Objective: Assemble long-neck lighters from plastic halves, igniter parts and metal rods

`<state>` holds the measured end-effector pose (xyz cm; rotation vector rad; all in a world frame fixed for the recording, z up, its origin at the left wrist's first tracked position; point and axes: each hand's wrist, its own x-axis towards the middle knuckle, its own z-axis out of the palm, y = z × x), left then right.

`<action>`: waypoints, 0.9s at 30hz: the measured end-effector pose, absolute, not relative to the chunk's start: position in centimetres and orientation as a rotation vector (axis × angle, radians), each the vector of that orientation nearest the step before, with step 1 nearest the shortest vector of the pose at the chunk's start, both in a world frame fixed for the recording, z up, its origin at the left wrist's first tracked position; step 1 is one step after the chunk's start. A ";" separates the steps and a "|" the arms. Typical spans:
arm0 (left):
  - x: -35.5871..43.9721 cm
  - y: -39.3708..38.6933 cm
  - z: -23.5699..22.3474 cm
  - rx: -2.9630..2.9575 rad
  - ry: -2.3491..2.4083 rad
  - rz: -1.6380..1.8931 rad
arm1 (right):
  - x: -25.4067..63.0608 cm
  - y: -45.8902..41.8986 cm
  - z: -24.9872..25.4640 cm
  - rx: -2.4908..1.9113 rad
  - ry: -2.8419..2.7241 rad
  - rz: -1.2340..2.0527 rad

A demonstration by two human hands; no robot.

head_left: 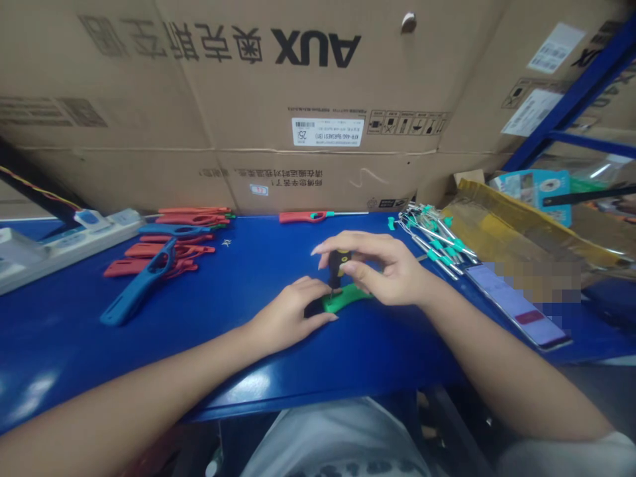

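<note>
In the head view, my right hand point(385, 265) grips a short black and yellow screwdriver point(336, 268), held upright with its tip down at the green lighter casing point(342, 299). That casing lies on the blue table, partly covered by both hands. My left hand point(295, 308) rests on the table with its fingers around the casing's left end, thumb and fingers on either side of it. To the left lie several red lighter casings point(144, 250) and a blue casing point(136, 285). A red lighter point(302, 216) with a metal rod sits at the back.
Metal rods with green ends point(437, 242) are piled at the back right, near a phone point(519, 308) and a taped cardboard box point(517, 225). A white power strip point(69, 242) stands at left. A large cardboard sheet point(223, 99) walls off the back of the blue table point(238, 258).
</note>
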<state>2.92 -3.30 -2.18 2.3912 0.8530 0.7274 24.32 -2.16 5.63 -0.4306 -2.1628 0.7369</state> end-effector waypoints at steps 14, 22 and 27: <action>3.3 -3.8 -1.9 2.314 0.908 0.757 | 23.5 -2.6 5.0 -0.443 -2.182 0.640; 3.2 -3.9 -2.4 2.320 0.965 0.782 | 22.8 -2.6 4.4 -0.363 -2.143 0.333; 3.2 -4.1 -2.1 2.330 0.989 0.752 | 22.3 -2.7 3.3 -0.481 -2.046 0.070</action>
